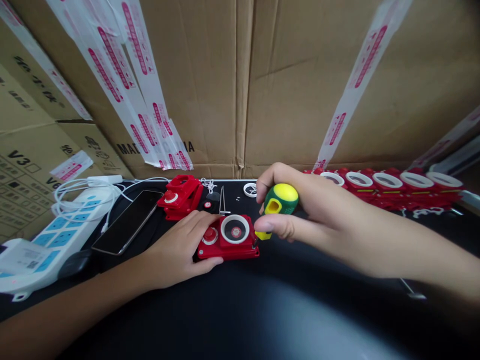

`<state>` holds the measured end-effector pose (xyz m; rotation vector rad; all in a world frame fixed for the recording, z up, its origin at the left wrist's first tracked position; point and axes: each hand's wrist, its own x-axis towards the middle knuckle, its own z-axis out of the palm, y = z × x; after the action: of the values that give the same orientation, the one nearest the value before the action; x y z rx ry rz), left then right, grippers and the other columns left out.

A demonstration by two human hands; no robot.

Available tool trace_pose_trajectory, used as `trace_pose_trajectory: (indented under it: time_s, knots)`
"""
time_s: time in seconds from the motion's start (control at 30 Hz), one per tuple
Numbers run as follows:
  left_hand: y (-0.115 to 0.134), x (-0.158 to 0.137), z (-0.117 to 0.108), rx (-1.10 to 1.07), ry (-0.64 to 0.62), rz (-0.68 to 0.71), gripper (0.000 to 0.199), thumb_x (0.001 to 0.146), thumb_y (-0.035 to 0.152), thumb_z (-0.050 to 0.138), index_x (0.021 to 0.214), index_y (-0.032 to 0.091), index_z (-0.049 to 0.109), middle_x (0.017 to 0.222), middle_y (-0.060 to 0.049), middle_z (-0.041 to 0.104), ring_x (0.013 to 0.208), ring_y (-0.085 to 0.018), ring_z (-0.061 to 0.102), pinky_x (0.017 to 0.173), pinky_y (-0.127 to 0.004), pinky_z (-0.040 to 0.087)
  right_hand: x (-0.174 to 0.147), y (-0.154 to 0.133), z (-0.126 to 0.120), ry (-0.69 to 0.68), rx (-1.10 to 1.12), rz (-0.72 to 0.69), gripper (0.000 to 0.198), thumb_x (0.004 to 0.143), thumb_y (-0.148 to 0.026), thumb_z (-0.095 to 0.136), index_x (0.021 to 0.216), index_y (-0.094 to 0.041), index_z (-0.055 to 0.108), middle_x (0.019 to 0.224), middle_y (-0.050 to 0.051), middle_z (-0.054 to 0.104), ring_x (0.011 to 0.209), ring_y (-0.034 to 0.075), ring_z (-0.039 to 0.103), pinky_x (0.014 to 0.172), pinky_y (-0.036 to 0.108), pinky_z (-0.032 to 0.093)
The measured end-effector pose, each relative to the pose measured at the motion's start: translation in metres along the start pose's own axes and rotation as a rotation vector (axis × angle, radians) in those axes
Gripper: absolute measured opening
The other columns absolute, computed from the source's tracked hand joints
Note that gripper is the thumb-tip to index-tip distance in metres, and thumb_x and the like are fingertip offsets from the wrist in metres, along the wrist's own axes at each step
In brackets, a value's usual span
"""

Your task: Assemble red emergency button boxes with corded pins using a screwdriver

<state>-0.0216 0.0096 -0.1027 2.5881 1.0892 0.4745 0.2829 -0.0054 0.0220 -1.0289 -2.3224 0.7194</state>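
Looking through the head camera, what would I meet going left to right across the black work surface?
White power strip → phone → left hand → red device → screwdriver → row of red devices.

Red on the unit (228,251) and its button (209,235), white on its ring (224,231), black with a red-and-white emblem on its disc (236,232); yellow and green on the screwdriver (288,206); white with blue panels on the power strip (62,239); black on the phone (127,222) and table (240,290); brown on the carton (202,85), pink-labelled white on its tape (112,65)
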Motion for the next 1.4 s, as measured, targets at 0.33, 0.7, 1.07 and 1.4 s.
trace_pose_trajectory:
  time_s: [0.33,0.7,1.07,1.4]
  knots:
    - [-0.002,0.001,-0.002,-0.016,-0.040,-0.009,0.066,0.097,0.047,0.076,0.150,0.021,0.048,0.138,-0.015,0.065,0.124,-0.038,0.063,0.108,-0.060,0.053,-0.002,-0.007,0.001,0.078,-0.316,-0.088,0.033,0.105,-0.054,0.065,0.096,-0.023,0.057,0.076,-0.004,0.064,0.060,0.013,0.052,0.056,0.028,0.032]
    - [-0.008,0.000,-0.005,-0.083,-0.092,0.021,0.069,0.100,0.057,0.073,0.154,0.023,0.048,0.142,-0.015,0.064,0.128,-0.037,0.061,0.113,-0.057,0.051,0.000,-0.006,-0.001,0.074,-0.402,-0.155,0.051,0.108,-0.058,0.050,0.071,-0.025,0.042,0.058,-0.003,0.046,0.048,0.012,0.035,0.052,0.032,0.021]
    - [-0.007,0.000,-0.006,-0.087,-0.088,0.000,0.071,0.100,0.062,0.070,0.154,0.021,0.049,0.144,-0.018,0.063,0.130,-0.038,0.060,0.114,-0.058,0.050,0.000,-0.006,-0.006,0.048,-0.182,-0.124,0.016,0.108,-0.037,0.057,0.104,-0.022,0.060,0.087,-0.001,0.067,0.067,0.015,0.057,0.061,0.029,0.043]
    - [-0.006,0.000,-0.006,-0.109,-0.096,0.016,0.067,0.100,0.058,0.073,0.152,0.024,0.050,0.142,-0.015,0.064,0.126,-0.036,0.062,0.111,-0.054,0.052,0.000,-0.013,-0.002,0.156,0.147,-0.016,0.025,0.078,-0.037,0.098,0.088,-0.025,0.079,0.078,-0.002,0.071,0.065,0.015,0.060,0.054,0.029,0.049]
